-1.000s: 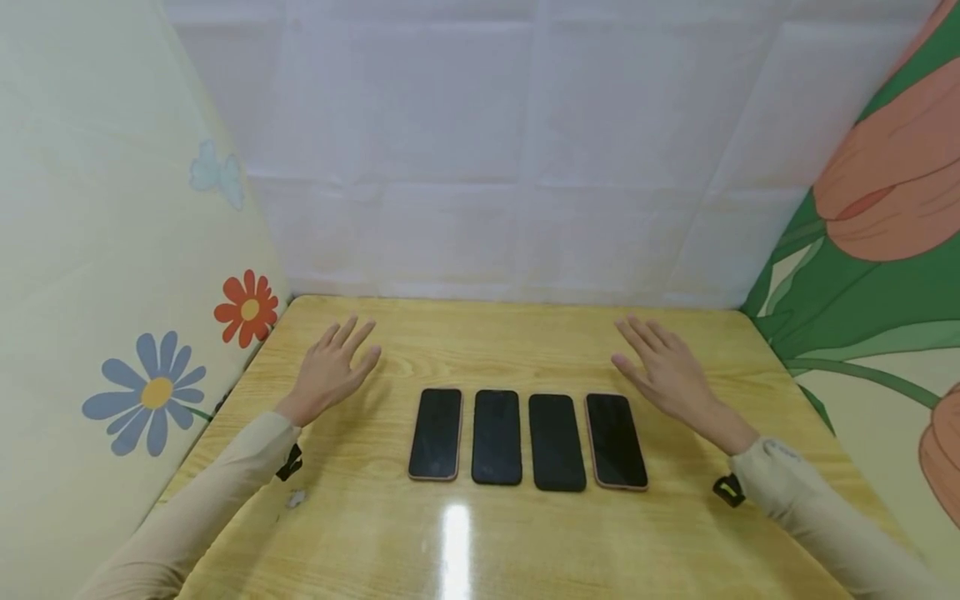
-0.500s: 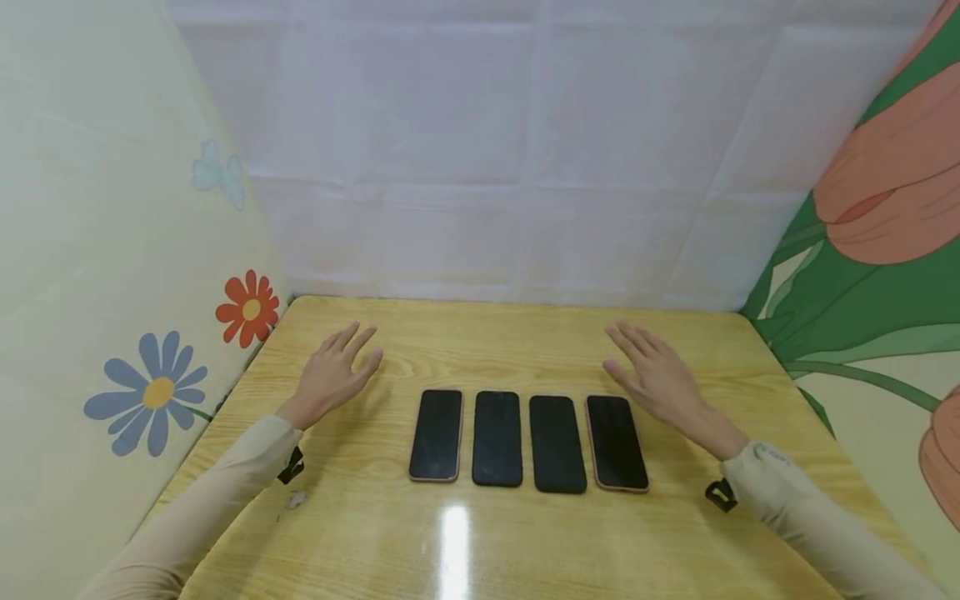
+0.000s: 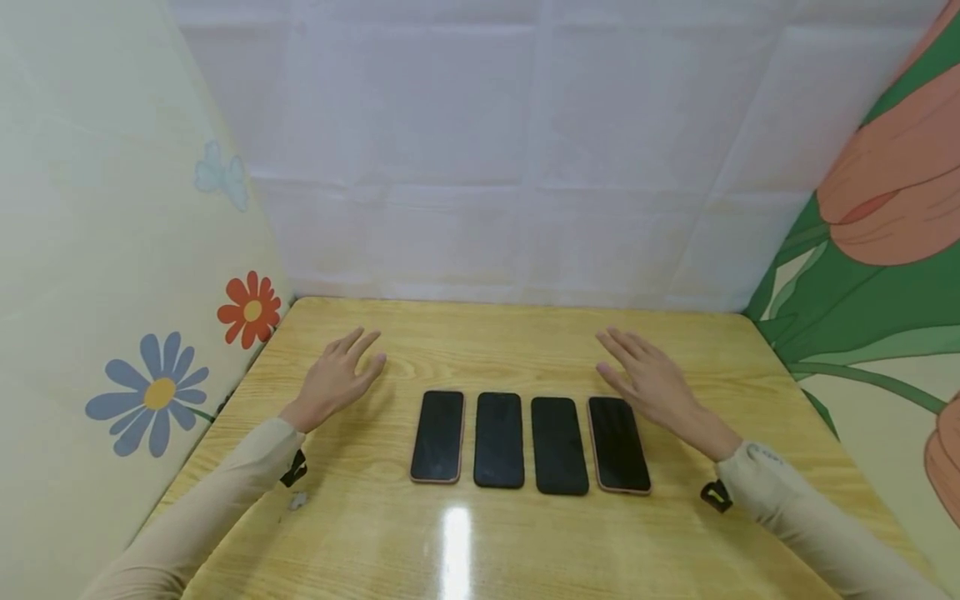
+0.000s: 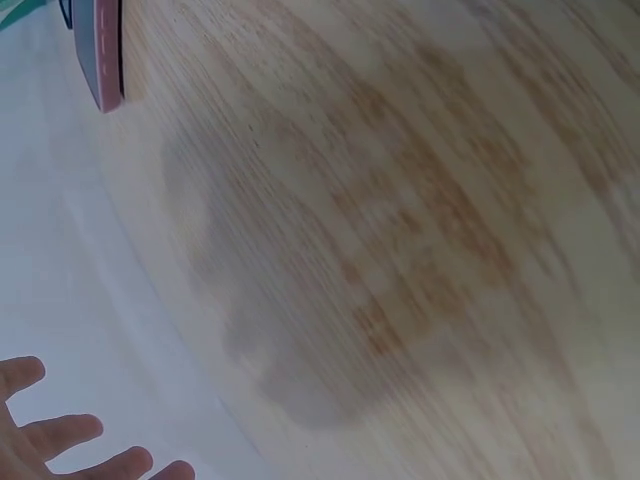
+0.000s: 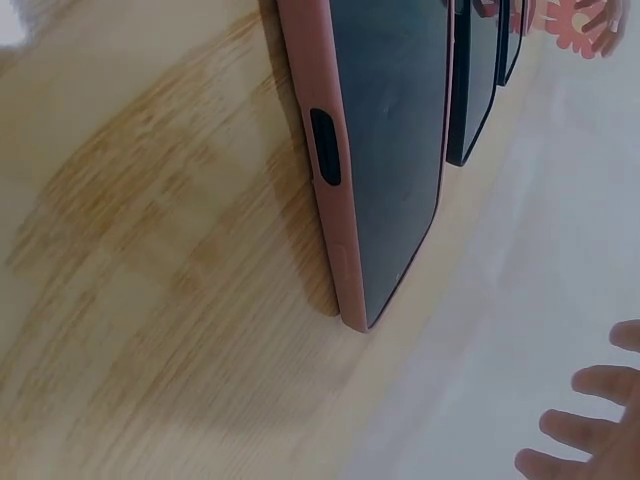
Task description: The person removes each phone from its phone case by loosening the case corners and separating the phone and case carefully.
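Note:
Several smartphones lie screen up in a row on the wooden table point(image 3: 360, 525). At the row's left end is a phone with a pink edge point(image 3: 438, 437); then come a black phone point(image 3: 498, 440) and another black phone point(image 3: 560, 446). A second pink-edged phone point(image 3: 619, 446) ends the row on the right; its pink case side shows close in the right wrist view. My left hand point(image 3: 333, 379) hovers left of the row, fingers spread and holding nothing. Just beyond the rightmost phone's upper corner is my right hand point(image 3: 660, 387), fingers extended, also holding nothing.
A white cloth wall point(image 3: 480, 167) rises behind the table's far edge. Flower-printed panels stand on the left point(image 3: 90, 250) and right point(image 3: 862, 333). A small pale patch point(image 3: 297, 500) marks the table near my left forearm.
My right hand has drifted left and slightly nearer, toward the rightmost phone. The left hand has barely moved, and the phones lie where they were.

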`<state>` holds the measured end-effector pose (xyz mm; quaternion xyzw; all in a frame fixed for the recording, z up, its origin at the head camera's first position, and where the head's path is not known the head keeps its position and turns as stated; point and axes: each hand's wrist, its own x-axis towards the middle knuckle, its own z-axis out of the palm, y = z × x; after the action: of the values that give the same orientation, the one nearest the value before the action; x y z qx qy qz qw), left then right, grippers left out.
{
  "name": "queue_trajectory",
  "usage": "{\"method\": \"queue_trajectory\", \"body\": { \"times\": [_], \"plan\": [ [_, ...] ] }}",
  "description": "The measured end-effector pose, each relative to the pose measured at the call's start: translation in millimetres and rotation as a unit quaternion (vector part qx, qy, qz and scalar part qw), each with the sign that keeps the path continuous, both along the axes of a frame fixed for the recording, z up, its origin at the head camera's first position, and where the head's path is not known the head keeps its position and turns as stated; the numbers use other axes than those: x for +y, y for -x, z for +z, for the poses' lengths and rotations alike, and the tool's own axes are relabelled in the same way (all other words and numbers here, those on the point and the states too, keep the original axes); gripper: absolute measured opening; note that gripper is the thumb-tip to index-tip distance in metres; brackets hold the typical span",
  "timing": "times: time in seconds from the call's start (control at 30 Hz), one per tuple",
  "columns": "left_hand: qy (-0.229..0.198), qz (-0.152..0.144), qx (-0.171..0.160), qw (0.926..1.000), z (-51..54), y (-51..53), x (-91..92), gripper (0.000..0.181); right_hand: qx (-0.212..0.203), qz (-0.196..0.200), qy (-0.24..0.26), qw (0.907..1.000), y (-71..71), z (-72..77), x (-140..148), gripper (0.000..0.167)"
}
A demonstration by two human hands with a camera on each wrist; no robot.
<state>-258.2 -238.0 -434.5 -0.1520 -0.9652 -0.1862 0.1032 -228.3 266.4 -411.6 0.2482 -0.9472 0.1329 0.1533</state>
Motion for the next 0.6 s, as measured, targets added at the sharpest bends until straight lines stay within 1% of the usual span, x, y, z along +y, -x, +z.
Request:
{"method": "queue_trajectory", "body": {
  "times": [0.27,0.4,0.6],
  "plan": [
    [-0.004,-0.001,0.003,1.0000,1.9,-2.6,3.9,0.062,0.000,0.006,0.001,1.0000,0.4,-3.3,-5,0.060],
    [-0.005,0.000,0.005,1.0000,-0.9,-3.0,3.5,0.061,0.002,0.007,0.006,1.0000,0.8,-5.7,-7,0.061],
    [-0.011,-0.003,0.017,0.9998,-5.3,-4.3,4.1,0.059,0.006,0.013,0.014,0.9998,1.7,-6.3,-12,0.061]
  ]
}}
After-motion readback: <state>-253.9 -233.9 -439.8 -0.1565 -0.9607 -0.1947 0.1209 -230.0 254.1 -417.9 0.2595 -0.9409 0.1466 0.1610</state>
